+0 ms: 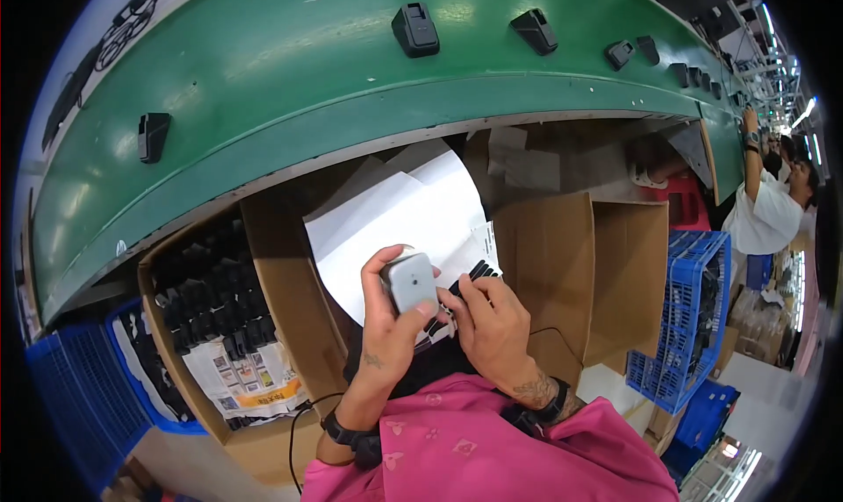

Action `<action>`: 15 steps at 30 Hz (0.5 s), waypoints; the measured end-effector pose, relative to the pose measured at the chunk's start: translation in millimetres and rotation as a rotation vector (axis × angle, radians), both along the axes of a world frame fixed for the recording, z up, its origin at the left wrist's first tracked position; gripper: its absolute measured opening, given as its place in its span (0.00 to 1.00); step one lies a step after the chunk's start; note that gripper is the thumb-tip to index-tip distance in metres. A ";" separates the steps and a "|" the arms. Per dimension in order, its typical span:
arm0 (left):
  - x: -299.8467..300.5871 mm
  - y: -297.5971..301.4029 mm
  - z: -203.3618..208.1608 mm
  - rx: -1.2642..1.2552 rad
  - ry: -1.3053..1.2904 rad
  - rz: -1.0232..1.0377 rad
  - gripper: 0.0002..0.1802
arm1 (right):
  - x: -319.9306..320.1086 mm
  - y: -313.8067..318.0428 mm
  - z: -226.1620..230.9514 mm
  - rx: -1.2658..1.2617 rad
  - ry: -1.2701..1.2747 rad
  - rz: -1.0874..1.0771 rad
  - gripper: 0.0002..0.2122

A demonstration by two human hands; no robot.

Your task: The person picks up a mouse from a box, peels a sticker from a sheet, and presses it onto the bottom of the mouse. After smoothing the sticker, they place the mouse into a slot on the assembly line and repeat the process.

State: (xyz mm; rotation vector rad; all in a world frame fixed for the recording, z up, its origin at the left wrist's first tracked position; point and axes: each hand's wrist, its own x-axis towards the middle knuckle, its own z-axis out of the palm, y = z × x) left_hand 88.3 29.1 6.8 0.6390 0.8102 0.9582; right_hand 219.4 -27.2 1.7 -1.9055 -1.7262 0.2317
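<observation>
My left hand (pixel 392 326) is closed around a small light grey device (pixel 413 284) with rounded corners and a small dark dot on its face. Close beside it, my right hand (pixel 496 326) has its fingers pinched together near the device's lower right edge. What lies between those fingertips is too small to make out. Black strips (pixel 481 270) show by the right fingers, partly covered by them. Large white sheets (pixel 386 216) lie behind both hands, over my lap and an open cardboard box.
A long green work surface (pixel 290 41) runs across the far side, with several black dock-like units (pixel 415 30) on it. Cardboard boxes (pixel 544 265) flank me, the left one holding black parts (pixel 211 282). Blue crates (pixel 680 317) stand on both sides. A co-worker (pixel 773 208) is at the right.
</observation>
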 end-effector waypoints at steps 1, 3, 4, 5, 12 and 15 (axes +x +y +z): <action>2.0 -0.8 -1.7 -0.008 -0.036 0.048 0.36 | -0.6 -2.1 0.2 0.004 -0.007 0.007 0.12; -4.3 2.9 -6.2 -0.040 -0.042 -0.018 0.35 | 1.7 -1.6 0.2 0.025 -0.016 0.010 0.10; -5.9 4.7 -7.8 -0.083 -0.043 -0.087 0.35 | 4.9 -2.4 2.7 -0.016 0.070 -0.029 0.08; -7.3 4.9 -7.3 -0.073 -0.035 -0.083 0.35 | 5.9 -3.7 4.6 -0.061 0.164 -0.062 0.07; -4.4 4.3 2.8 0.046 0.103 -0.183 0.28 | 32.8 -16.6 33.4 -0.199 0.790 -0.057 0.03; -3.5 -1.7 15.3 -0.027 0.010 -0.243 0.27 | 42.3 -13.8 72.1 -0.300 1.198 -0.146 0.03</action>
